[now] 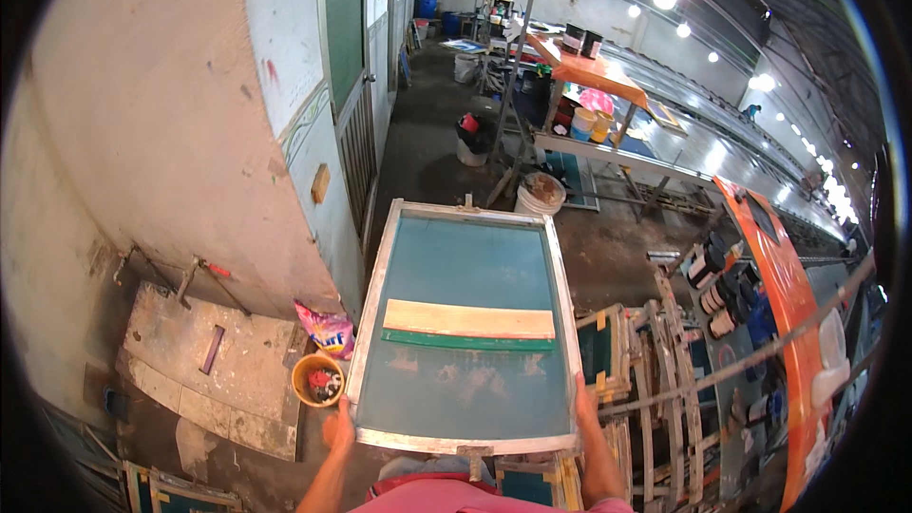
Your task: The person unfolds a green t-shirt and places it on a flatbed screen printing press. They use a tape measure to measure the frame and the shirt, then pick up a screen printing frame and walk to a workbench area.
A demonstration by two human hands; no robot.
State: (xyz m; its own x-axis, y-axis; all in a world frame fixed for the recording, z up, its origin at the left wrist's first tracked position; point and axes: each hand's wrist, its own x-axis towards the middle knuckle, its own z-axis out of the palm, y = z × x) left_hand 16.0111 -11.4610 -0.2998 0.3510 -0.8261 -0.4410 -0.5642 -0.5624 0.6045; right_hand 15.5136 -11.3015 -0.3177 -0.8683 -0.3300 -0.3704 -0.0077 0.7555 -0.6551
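A large screen-printing frame (463, 399) with pale edges and blue-green mesh is held out in front of my body. My left hand (340, 425) grips its left edge near the lower corner, and my right hand (585, 407) grips the right edge at about the same height. The fingers of both hands are partly hidden by the frame. Across the mesh lies a squeegee (468, 319) with a light wooden handle and a green blade. Faint whitish smudges show on the mesh below it. A clip-like piece sticks out at the middle of both the far and near edges.
A stained slab (161, 328) with a small bar (211, 350), a yellow bucket (317, 380) and a pink-purple bag (326, 328) sit at left. More wooden frames (655, 370) stack up at right, beside an orange-covered bench (788, 313). A white bucket (541, 194) stands ahead on the floor.
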